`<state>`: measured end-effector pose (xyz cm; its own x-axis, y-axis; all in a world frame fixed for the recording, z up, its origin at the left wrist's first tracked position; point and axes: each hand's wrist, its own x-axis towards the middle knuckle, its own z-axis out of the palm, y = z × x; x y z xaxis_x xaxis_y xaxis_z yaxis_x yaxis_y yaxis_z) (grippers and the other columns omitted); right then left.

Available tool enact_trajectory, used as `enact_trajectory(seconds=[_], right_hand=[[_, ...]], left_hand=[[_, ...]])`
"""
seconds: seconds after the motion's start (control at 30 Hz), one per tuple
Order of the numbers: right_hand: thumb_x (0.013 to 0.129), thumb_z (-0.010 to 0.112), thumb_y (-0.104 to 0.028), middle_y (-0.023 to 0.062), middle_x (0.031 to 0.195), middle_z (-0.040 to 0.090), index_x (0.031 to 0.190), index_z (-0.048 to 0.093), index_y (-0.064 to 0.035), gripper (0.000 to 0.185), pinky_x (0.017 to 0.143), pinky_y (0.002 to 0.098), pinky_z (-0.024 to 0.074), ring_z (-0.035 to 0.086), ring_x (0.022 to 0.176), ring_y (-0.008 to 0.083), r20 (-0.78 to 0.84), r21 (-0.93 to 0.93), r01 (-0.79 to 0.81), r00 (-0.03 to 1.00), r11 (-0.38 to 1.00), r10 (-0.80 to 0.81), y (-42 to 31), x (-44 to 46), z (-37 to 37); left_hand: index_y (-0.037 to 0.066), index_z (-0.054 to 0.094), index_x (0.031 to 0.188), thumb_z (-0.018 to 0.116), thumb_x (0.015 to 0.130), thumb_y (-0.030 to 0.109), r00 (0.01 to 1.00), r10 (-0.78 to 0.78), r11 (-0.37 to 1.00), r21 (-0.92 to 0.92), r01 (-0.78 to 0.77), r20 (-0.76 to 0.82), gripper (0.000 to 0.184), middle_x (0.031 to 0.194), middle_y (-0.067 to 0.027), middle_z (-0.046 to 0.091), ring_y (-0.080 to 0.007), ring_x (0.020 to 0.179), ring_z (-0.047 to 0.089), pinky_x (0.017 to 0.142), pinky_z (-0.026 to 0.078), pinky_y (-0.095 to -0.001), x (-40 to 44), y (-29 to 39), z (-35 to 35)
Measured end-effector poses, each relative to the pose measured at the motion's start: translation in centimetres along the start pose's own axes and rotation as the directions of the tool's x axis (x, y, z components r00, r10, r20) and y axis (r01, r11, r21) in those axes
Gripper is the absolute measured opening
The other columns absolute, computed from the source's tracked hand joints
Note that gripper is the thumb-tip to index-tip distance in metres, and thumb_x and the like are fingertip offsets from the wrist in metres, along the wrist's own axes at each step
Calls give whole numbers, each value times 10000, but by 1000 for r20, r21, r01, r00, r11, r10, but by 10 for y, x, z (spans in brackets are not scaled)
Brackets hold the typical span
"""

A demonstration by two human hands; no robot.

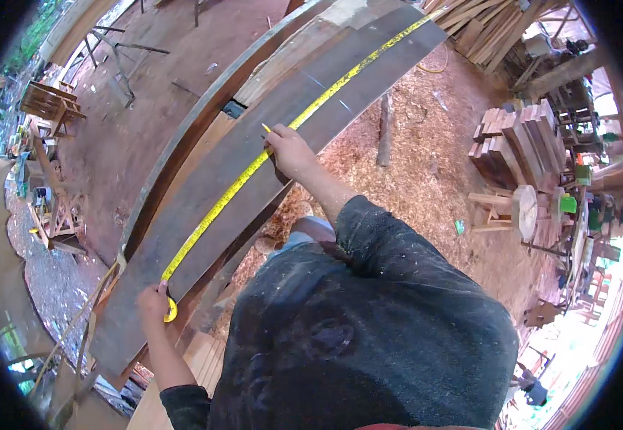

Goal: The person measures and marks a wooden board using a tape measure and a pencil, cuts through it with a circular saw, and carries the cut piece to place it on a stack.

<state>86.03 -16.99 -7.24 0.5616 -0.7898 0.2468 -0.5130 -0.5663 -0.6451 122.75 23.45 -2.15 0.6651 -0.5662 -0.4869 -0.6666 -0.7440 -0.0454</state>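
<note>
A yellow tape measure (214, 213) is drawn out lengthwise along a wide dark wooden board (214, 172), its blade running to the far end. Near the close end, my left hand (154, 304) is closed around the tape's yellow case (171, 310). My right hand (291, 150) rests on the board over the blade around its middle. A thin yellow pencil (266, 129) sticks out from my right fingers, pointing away from me. Two short pale marks (346, 105) show on the board beyond my right hand, on either side of the blade.
A long curved plank (182, 136) lies along the board's far side. Stacked wood blocks (519, 147) and a small wooden stool (490, 208) stand at right. Loose slats (480, 29) pile up at top right. Wood shavings (426, 143) cover the ground, with a stick (385, 132) on them.
</note>
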Motion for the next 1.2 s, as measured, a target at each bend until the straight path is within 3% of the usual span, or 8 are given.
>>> enact_trajectory(seconds=[0.27,0.47,0.67,0.77,1.07,1.13,1.17,1.2], right_hand=[[851,612,4,154,1019,606,980,633,-37,137,871,460,526,620,1010,390,74,110,-1,997,994,-7,33,10,-21],[845,612,15,165,1053,608,1002,621,-27,163,892,466,522,614,1026,401,-21,85,-31,999,996,33,29,12,-25],[847,617,11,173,1093,596,1021,622,-28,178,902,476,517,605,1033,408,-1,75,-59,998,995,60,32,13,-20],[845,622,14,172,1101,593,1025,621,-31,186,897,480,516,602,1026,407,-53,44,-77,995,996,79,30,14,-15],[838,623,2,174,1089,602,1022,631,-47,190,885,493,520,608,1020,416,-57,-11,-57,997,998,56,34,16,-11],[834,613,-1,198,1052,620,1020,670,-50,201,894,493,525,619,1033,431,5,-151,-62,998,987,64,36,19,-12],[852,593,-6,212,1076,625,1037,685,-55,212,885,501,526,625,1033,430,11,-27,-152,988,988,152,33,20,-12],[858,586,-8,220,1098,630,1055,686,-58,226,881,508,525,626,1031,432,-23,-67,-106,994,992,105,39,18,-7]], left_hand=[[-5,763,913,634,999,438,999,-6,996,-91,3,-41,469,887,-282,708,-465,858,688,783,522,-529,24,-4,29],[-39,728,892,628,1016,413,998,-57,992,-108,59,17,480,776,-269,680,-421,730,672,714,495,-504,11,40,0],[-37,717,856,619,1014,452,999,-49,994,-94,48,-6,523,734,-249,667,-385,694,667,698,490,-498,20,31,8],[-17,726,839,582,1015,524,997,-73,992,-103,74,12,587,759,-262,679,-430,725,675,687,490,-523,18,38,1],[-5,771,937,627,999,448,998,57,995,-88,-56,7,479,875,-280,710,-450,871,701,783,518,-524,23,45,-16],[0,782,945,632,991,447,994,104,994,-26,-103,32,474,888,-285,713,-460,890,695,820,522,-538,36,29,-1],[12,787,929,619,989,479,997,-10,996,-85,16,73,500,935,-289,717,-467,920,687,844,515,-557,21,52,-21],[23,785,908,592,994,513,999,26,1000,-11,-26,32,533,967,-277,723,-471,954,682,859,513,-556,30,40,-6]])
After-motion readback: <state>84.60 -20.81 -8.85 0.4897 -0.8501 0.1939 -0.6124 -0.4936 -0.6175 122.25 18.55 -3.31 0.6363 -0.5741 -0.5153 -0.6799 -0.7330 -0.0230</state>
